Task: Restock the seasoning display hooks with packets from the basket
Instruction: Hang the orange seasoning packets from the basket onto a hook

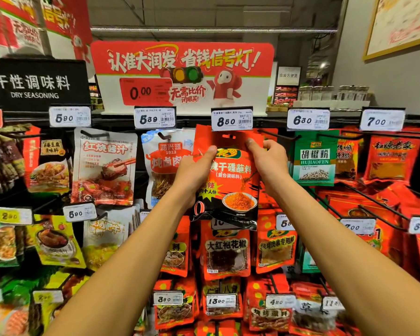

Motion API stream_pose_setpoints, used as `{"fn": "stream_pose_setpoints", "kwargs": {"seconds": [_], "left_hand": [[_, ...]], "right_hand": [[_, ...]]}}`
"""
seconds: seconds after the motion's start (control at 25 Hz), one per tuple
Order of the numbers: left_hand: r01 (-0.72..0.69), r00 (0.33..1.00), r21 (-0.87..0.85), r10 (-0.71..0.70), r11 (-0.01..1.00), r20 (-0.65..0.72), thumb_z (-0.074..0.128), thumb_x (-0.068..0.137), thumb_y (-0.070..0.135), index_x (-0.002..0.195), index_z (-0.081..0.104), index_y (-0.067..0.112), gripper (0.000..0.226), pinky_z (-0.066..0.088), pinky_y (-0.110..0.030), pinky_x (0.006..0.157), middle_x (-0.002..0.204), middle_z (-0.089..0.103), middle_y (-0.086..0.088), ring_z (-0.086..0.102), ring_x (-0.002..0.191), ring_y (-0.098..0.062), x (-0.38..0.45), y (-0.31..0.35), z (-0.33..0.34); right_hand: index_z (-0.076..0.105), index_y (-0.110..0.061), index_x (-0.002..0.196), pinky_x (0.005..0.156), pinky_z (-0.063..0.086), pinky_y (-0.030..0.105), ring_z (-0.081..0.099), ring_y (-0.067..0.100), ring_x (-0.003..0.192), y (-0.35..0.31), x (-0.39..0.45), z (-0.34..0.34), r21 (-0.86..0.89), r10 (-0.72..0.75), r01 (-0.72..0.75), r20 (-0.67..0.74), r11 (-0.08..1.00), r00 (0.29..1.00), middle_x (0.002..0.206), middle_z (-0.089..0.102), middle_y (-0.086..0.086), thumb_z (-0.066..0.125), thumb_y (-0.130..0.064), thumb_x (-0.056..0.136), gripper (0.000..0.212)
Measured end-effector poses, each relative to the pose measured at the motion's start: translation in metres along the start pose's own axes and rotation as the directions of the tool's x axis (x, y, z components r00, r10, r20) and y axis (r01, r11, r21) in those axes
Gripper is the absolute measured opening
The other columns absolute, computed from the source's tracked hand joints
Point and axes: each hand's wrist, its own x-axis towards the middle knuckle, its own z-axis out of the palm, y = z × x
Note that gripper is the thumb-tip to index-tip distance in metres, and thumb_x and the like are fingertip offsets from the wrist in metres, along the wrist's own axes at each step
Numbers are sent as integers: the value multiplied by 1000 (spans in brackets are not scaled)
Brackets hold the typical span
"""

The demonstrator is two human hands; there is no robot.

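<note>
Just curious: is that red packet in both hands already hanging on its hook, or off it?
Cannot tell. Both hands hold the red packet up under the 8.50 price tag, which hides the hook.

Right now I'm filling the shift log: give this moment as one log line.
phase: hanging | item: red dipping-seasoning packet | left hand: holds packet | right hand: holds packet | target: hook under 8.50 tag

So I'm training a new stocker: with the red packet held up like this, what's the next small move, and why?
Probably slide the red packet back onto the hook under the 8.50 tag. Both the left hand and the right hand pinch its top corners, and its hang hole sits right below that tag.
</note>
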Motion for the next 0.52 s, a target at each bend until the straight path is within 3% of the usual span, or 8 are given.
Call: {"fn": "stream_pose_setpoints", "kwargs": {"seconds": [0.16, 0.36, 0.52], "left_hand": [[38, 999, 27, -38, 999, -14, 71, 88, 43, 91, 72, 14, 29, 59, -30, 54, 75, 77, -4, 75, 65, -21, 5, 2, 2], [75, 997, 15, -74, 997, -11, 71, 88, 41, 93, 71, 12, 30, 59, -30, 54, 71, 76, -5, 73, 60, -22, 10, 6, 4], [66, 998, 38, -65, 997, -19, 70, 88, 38, 90, 70, 13, 25, 60, -33, 55, 70, 75, -6, 73, 62, -23, 8, 9, 7]], "right_hand": [[65, -20, 77, 70, 56, 42, 68, 17, 69, 4, 1, 2, -1, 13, -13, -25, 1000, 1000, 71, 70, -6, 69, -50, 81, 31], [58, -21, 69, 54, 38, 31, 55, 5, 61, -4, -2, 6, -135, -87, 73, -101, 988, 991, 66, 63, -12, 64, -58, 86, 41], [47, -20, 63, 52, 31, 35, 48, 12, 57, -9, 0, 9, -194, -112, 89, -110, 977, 988, 61, 55, -9, 65, -58, 85, 48]]}}
